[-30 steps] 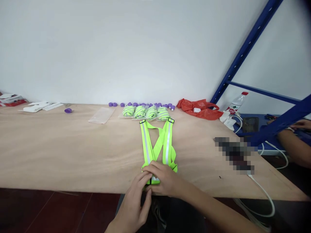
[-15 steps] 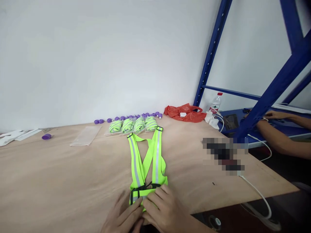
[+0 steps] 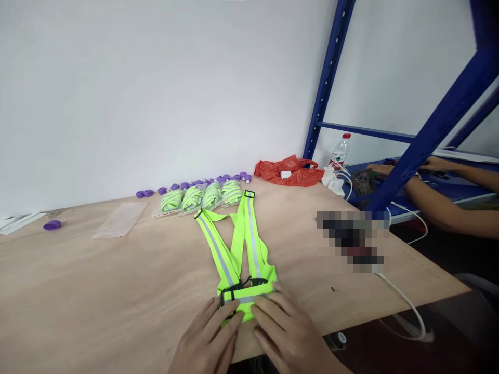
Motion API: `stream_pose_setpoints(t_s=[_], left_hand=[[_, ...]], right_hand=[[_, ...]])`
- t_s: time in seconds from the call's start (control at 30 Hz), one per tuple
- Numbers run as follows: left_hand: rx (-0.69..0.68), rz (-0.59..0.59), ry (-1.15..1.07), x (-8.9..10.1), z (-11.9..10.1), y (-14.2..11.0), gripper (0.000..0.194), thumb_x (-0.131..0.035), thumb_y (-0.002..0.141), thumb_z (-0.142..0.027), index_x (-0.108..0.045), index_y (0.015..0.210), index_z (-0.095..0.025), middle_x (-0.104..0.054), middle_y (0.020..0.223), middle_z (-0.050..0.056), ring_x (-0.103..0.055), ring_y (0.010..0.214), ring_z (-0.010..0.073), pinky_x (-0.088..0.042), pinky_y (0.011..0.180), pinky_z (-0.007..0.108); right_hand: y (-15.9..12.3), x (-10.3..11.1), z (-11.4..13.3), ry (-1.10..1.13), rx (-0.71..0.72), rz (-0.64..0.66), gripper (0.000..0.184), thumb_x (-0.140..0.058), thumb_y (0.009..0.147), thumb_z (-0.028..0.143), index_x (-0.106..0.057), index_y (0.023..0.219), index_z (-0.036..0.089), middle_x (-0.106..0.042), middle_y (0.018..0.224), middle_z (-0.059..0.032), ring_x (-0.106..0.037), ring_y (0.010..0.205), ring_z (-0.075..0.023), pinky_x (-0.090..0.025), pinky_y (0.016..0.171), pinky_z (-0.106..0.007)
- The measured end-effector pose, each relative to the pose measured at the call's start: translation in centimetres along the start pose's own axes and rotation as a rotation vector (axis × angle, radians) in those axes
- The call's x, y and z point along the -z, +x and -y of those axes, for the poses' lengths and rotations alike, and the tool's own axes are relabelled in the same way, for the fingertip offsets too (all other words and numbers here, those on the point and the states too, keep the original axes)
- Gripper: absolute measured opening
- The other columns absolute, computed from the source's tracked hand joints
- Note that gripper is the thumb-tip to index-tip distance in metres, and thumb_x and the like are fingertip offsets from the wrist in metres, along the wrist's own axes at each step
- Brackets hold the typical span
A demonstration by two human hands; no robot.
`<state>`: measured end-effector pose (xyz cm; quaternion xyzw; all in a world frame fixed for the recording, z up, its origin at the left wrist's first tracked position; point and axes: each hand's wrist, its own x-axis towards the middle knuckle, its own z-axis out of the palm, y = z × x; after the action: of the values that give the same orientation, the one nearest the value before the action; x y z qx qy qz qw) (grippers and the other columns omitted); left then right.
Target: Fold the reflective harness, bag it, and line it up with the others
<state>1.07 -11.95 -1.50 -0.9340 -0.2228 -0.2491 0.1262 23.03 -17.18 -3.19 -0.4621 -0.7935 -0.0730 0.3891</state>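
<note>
Fingers of the left hand (image 3: 206,335) and right hand (image 3: 290,324) rest, loosely open, on the harness's (image 3: 253,239) waist strap (image 3: 246,299), probably to hold it flat; 4 bagged bundles (image 3: 192,198) sit beyond.

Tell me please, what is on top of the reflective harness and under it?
Fingers of the left hand and the right hand rest low on the harness, covering parts of it. Wooden table shows between the straps; whatever is directly beneath them is hidden.
</note>
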Motion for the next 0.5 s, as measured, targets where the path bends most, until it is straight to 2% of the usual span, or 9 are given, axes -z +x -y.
stream_pose_setpoints(t_s=[0.1,0.17,0.3,0.4,0.43,0.5], left_hand=[[0.009,-0.005,0.115,-0.4,-0.6,-0.4,0.034,-0.047,0.098,-0.021,-0.068,0.125,-0.023,-0.07,0.123,0.002,-0.065,0.114,0.0184,-0.055,0.099,0.026],[0.029,-0.005,0.176,-0.7,-1.0,-1.2,0.036,-0.049,0.096,-0.026,-0.066,0.128,-0.024,-0.069,0.122,0.003,-0.064,0.112,0.0215,-0.054,0.097,0.029],[0.087,0.019,0.279,-1.0,-1.8,-3.0,0.044,-0.055,0.091,-0.033,-0.062,0.135,-0.028,-0.067,0.119,0.006,-0.06,0.111,0.0297,-0.047,0.102,0.043],[0.114,0.037,0.334,-0.5,-2.3,-3.4,0.049,-0.057,0.088,-0.029,-0.059,0.137,-0.026,-0.062,0.13,0.009,-0.053,0.123,0.0365,-0.035,0.111,0.054],[0.113,0.039,0.332,-0.2,-2.4,-3.2,0.05,-0.056,0.088,-0.029,-0.058,0.138,-0.023,-0.06,0.135,0.01,-0.05,0.127,0.0375,-0.035,0.111,0.054],[0.092,0.056,0.28,0.5,-2.6,-2.8,0.051,-0.053,0.089,-0.026,-0.055,0.139,-0.016,-0.055,0.143,0.011,-0.047,0.133,0.0349,-0.041,0.108,0.048]], right_hand=[[-0.1,-0.1,0.1,0.023,0.017,0.03,0.02,-0.055,0.093,0.02,-0.066,0.109,0.017,-0.07,0.102,-0.0062,-0.06,0.095,-0.0216,-0.044,0.106,-0.04],[0.0,-0.5,0.6,-0.002,0.045,0.004,0.019,-0.057,0.092,0.023,-0.066,0.107,0.016,-0.07,0.1,-0.0061,-0.061,0.093,-0.0216,-0.045,0.106,-0.041],[0.2,-1.6,1.8,-0.049,0.084,-0.068,0.018,-0.059,0.092,0.026,-0.067,0.105,0.016,-0.072,0.1,-0.0046,-0.062,0.09,-0.0199,-0.044,0.109,-0.037],[0.0,-2.1,2.5,-0.038,0.089,-0.081,0.019,-0.059,0.092,0.027,-0.068,0.106,0.016,-0.073,0.1,-0.0045,-0.063,0.091,-0.0197,-0.045,0.108,-0.036],[-0.1,-2.2,2.7,-0.029,0.09,-0.079,0.02,-0.059,0.092,0.027,-0.067,0.107,0.017,-0.073,0.1,-0.0049,-0.064,0.092,-0.0202,-0.046,0.107,-0.037],[-0.3,-1.9,3.1,0.001,0.086,-0.065,0.022,-0.059,0.092,0.026,-0.067,0.11,0.016,-0.073,0.102,-0.0064,-0.064,0.095,-0.0213,-0.047,0.106,-0.038]])
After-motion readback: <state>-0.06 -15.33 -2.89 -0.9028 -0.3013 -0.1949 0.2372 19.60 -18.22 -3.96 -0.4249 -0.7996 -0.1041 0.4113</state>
